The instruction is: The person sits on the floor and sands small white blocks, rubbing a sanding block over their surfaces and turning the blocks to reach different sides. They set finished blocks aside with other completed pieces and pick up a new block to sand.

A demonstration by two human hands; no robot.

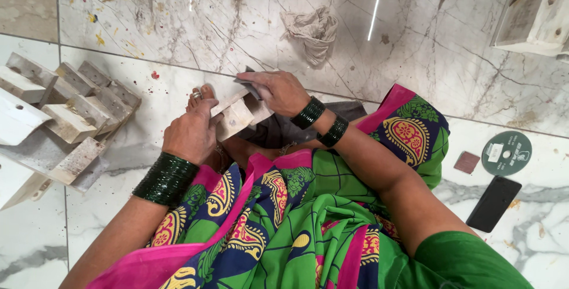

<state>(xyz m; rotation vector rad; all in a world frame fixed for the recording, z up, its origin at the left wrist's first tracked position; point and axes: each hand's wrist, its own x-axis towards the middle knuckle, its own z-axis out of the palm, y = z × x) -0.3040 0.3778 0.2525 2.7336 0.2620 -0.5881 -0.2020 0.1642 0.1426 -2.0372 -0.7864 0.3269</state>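
Block between fingers (both hands).

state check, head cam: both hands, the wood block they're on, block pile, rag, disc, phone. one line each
left hand: closed on the wooden block, steadying it.
right hand: pressing a grey sanding sheet flat on the block.
wooden block: held, braced against a foot.
pile of wooden blocks: loose heap on the floor, untouched.
rag: crumpled on the floor.
green disc: lying flat.
black phone: lying flat, screen dark.
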